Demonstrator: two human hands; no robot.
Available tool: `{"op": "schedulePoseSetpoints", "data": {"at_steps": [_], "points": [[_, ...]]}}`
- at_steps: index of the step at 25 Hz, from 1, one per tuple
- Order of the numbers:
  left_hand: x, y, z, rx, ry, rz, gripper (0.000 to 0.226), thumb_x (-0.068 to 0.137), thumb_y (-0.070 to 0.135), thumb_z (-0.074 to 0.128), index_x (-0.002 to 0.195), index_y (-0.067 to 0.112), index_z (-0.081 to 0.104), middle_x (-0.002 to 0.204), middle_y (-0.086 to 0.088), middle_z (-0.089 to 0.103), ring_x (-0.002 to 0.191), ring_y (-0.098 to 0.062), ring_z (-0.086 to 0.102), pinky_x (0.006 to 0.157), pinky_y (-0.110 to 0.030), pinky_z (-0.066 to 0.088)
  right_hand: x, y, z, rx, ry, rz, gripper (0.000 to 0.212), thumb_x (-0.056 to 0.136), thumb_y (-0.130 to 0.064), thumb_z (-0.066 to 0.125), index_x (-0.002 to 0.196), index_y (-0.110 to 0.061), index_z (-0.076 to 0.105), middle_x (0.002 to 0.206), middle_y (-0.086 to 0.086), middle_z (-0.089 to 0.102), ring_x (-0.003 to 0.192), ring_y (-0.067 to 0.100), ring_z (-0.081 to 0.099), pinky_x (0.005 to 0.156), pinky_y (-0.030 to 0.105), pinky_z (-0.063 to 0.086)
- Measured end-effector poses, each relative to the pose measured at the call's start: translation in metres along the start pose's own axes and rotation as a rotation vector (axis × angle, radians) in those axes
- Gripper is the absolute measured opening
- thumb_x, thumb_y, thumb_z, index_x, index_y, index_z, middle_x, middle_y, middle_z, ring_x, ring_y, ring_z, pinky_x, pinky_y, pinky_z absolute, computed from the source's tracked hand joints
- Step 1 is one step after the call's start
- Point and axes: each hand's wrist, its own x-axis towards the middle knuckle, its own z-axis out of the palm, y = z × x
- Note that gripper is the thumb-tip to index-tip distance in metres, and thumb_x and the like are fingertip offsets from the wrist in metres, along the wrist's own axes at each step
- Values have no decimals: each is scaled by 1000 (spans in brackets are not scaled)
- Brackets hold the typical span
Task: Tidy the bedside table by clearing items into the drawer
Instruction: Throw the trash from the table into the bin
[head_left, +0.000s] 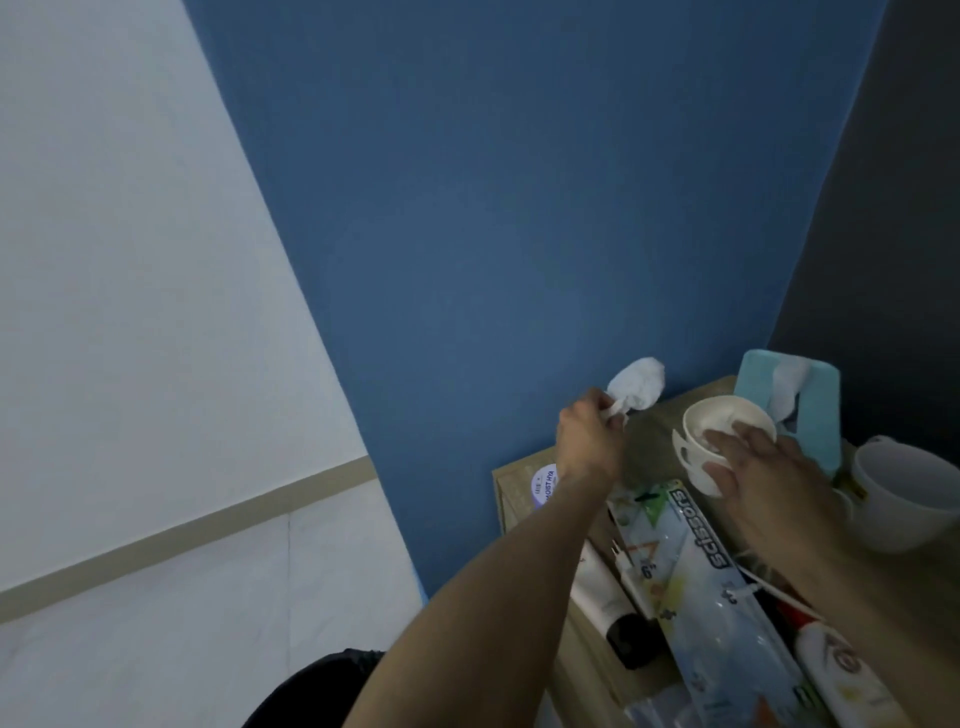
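My left hand (589, 434) pinches a crumpled white tissue (638, 383) and holds it above the back left of the wooden bedside table (506, 475). My right hand (769, 470) grips a small white cup (711, 431) with a handle, tilted, fingers over its rim and side. Below the tabletop the open drawer (576, 670) holds a scissors package (701, 561), a white tube with a black cap (605, 603), a white charger plug (636, 579) and a white bottle (841, 675).
A light blue tissue box (815, 410) stands at the table's back by the blue wall. A large white mug (904, 493) sits at the right. A purple-lidded round jar (543, 480) rests on the table's left corner. White floor lies to the left.
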Motion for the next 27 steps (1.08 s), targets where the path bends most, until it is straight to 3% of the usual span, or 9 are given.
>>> {"op": "schedulePoseSetpoints", "data": {"at_steps": [6,11,15,18,22,27], "points": [[-31,-26,-86,68,82,29,12,88,14,58,97,7,61,96,-14,68,87,-29,63,66,-30,43,8,-86,-5,81,48,-172,38,93,-25,45,131,-20,49,142,10,45,116,32,46,94,40,39],[-95,-88,-186,206,177,-65,13,88,17,57,98,9,59,102,-12,66,91,-29,61,74,-37,49,-36,-189,22,178,10,-388,38,90,-18,52,128,-16,54,137,13,49,111,34,49,92,41,43],[-166,-165,-250,323,208,-257,14,88,13,53,99,6,57,106,-14,63,97,-32,59,76,-37,46,-98,-257,66,234,-141,-511,37,89,-16,53,127,-15,55,136,13,50,110,35,48,91,43,44],[-218,-230,-267,355,143,-427,18,89,11,47,104,5,55,110,-15,62,101,-33,58,79,-38,45,-144,-283,118,225,-283,-566,37,94,-23,42,130,-23,51,141,4,46,110,29,45,92,37,41],[-253,-296,-259,379,39,-552,22,89,14,48,110,11,53,114,-12,62,104,-30,58,80,-36,47,-185,-297,199,178,-518,-566,39,95,-26,37,134,-27,44,146,0,38,119,27,41,97,33,36],[-266,-358,-225,364,-97,-674,26,89,14,47,114,11,54,118,-12,59,105,-30,59,86,-38,51,-216,-292,276,105,-697,-560,40,94,-27,36,134,-30,42,146,-1,37,114,25,43,94,34,40]]}}
